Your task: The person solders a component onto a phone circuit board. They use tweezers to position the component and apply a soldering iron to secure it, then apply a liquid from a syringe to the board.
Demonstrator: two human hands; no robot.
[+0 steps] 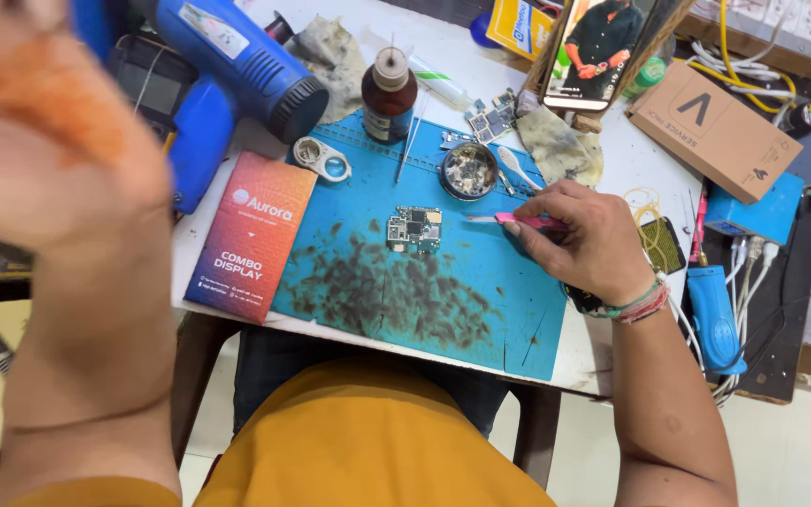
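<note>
My right hand (582, 235) rests on the blue work mat (481, 300) and grips a pink-handled tool (523, 221) whose metal tip points left toward a small circuit board (414, 228) lying flat on the mat. The tip stops a short way right of the board and does not touch it. My left hand (44, 141) is raised close to the camera at the left, blurred, palm side toward me; nothing shows in it and its fingers run out of the frame. It hangs in front of a blue heat gun (237, 70).
Dark stains cover the mat's near half. On it or beside it stand a brown bottle (389, 94), a round metal dish of small parts (468, 171), a magnifier loupe (323, 158) and a red-orange box (253, 235). A phone on a stand (603, 47), a cardboard box (713, 130) and cables crowd the right.
</note>
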